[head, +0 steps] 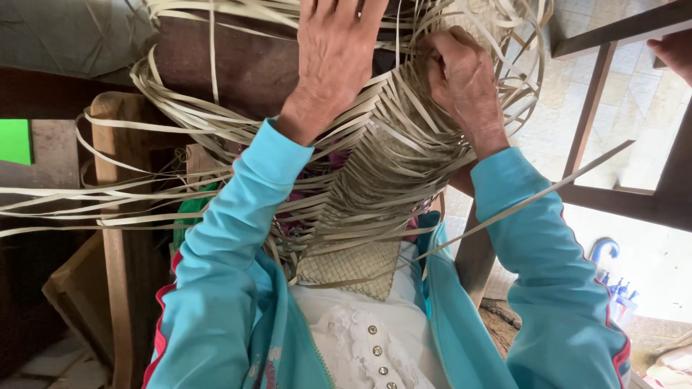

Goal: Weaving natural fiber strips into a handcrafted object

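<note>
Surface: the woven panel (pixel 351 268) lies in the person's lap against a white buttoned top (pixel 375 338); no worktop shows under the fingers.
Room, left of the fingers: a wooden frame (pixel 115 238) stands upright, with a green patch (pixel 14 140) at the far left edge and grey cloth (pixel 65 36) above it.
Room, right of the fingers: dark wooden bars (pixel 587 115) cross in front of a pale tiled floor (pixel 634 94); another person's hand (pixel 674 50) shows at the top right corner, well apart.
Left hand: left hand (pixel 333 61) lies flat and spread over the loose strips (pixel 238 126), fingers released; the fingertips run out of the top edge.
Right hand: right hand (pixel 465 83) is curled in a clench, the fingers (pixel 437 54) pinching strips in the tangle just right of the left hand; exactly which strip cannot be told.
Edges: strips fan out far left of the left fingers to the picture's edge; one long strip (pixel 533 198) slants out below and right of the right fingers.
Open room: little between the two hands; more space lies right of the right wrist.
Materials: strips are thin, flat, pale tan, glossy and springy; the finished panel is a tight, small checker weave; sleeves (pixel 238 252) are smooth turquoise fabric with red trim.
</note>
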